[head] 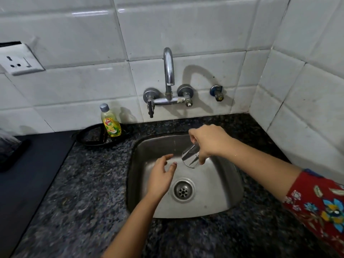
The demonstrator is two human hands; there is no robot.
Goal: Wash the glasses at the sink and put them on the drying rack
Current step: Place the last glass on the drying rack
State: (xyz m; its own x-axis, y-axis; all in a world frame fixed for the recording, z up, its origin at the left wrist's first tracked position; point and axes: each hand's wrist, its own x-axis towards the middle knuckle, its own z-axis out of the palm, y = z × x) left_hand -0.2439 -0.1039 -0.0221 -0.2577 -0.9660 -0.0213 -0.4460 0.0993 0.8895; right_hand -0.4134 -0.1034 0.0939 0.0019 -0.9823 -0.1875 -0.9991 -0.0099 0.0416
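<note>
My right hand grips a clear glass by its base and holds it tilted over the steel sink, its mouth pointing down and to the left. A thin stream of water falls from the chrome tap just left of the glass. Over the basin, a little left of the glass, my left hand hovers with its fingers spread and nothing in it. The drain lies below both hands. No drying rack is in view.
A yellow dish-soap bottle stands on a black round holder behind the sink's left corner. Dark granite counter surrounds the basin. A black surface lies at left; a wall socket is above it. Tiled walls close the back and right.
</note>
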